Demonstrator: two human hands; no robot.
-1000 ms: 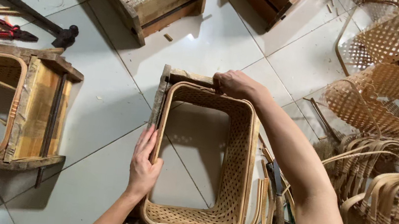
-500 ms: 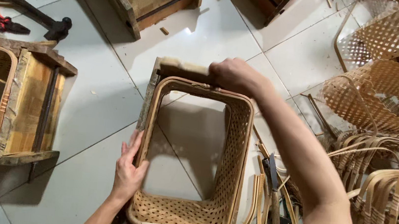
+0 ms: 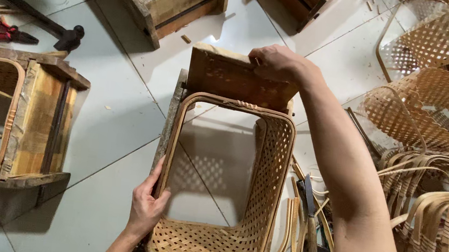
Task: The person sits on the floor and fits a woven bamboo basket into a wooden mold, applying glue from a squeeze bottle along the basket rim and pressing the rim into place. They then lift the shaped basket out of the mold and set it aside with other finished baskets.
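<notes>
One woven basket, open-topped and bottomless-looking, sits in one wooden mould on the tiled floor; left hand grips the basket's left rim, fingers curled together over it, while right hand clasps the mould's far top edge, fingers wrapped over it. Left of the basket: one hammer, one red pliers, one more wooden frame. Right of it: bamboo strips, count indistinct.

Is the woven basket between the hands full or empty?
Empty. Through the woven basket you see only bare floor tile; nothing lies inside. The left hand grips its rim.
</notes>
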